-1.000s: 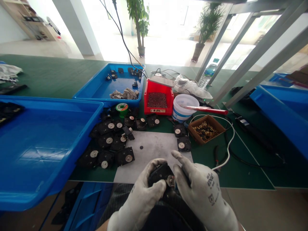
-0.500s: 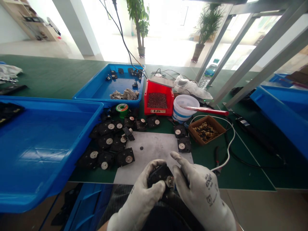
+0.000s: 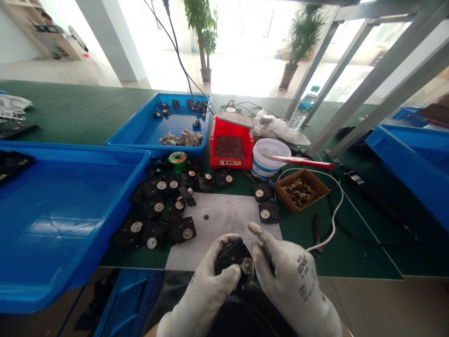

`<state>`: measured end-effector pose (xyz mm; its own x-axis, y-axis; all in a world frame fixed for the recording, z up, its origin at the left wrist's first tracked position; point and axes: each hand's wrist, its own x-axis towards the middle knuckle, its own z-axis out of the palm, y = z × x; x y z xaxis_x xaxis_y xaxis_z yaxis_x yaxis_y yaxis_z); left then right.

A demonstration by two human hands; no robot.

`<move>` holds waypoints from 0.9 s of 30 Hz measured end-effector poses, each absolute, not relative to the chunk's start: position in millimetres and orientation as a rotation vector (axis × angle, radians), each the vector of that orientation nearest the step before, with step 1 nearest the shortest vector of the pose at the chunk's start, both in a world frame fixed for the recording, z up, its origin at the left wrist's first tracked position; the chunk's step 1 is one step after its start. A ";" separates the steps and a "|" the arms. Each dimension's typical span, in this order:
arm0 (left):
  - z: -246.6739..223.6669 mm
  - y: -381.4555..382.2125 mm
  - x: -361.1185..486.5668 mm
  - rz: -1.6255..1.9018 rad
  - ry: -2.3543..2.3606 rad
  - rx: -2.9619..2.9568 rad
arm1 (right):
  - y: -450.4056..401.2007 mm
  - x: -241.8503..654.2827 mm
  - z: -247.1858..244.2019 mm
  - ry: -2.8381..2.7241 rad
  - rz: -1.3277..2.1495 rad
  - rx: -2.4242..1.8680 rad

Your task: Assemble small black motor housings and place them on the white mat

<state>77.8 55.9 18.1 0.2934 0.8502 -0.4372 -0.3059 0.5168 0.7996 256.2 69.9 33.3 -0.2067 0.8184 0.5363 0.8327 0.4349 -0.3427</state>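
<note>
My left hand, in a white glove, grips a black flat motor unit between thumb and fingers, low in front of me. A silver disc shows at the unit's right side. Beside it is my gloved right hand, its index finger stretched out and apart from the finger below it. Nothing shows in the right hand, and I cannot tell whether it touches the unit. Under and beyond both hands lies a white sheet with a small dark disc on it.
Similar black units cluster left of the sheet; two more sit at its right. Behind stand a red bin of small brown parts, a white tub and a cardboard box of brass-coloured parts. Blue trays flank the left; pliers lie right.
</note>
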 end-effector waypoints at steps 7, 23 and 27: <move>18.1 56.9 75.6 0.849 0.983 0.634 | 69.5 255.4 33.9 -2.025 -0.019 -1.371; 1.3 67.9 51.0 0.887 0.956 0.838 | 93.3 264.6 27.2 -2.220 -0.041 -1.158; 24.8 76.9 57.6 0.774 0.814 0.890 | 92.8 256.5 40.4 -2.548 0.067 -0.946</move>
<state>57.6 76.9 24.8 0.4698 0.8394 -0.2734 -0.2308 0.4158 0.8797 256.5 92.8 40.4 -0.6805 0.6339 0.3676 0.6135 0.7672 -0.1871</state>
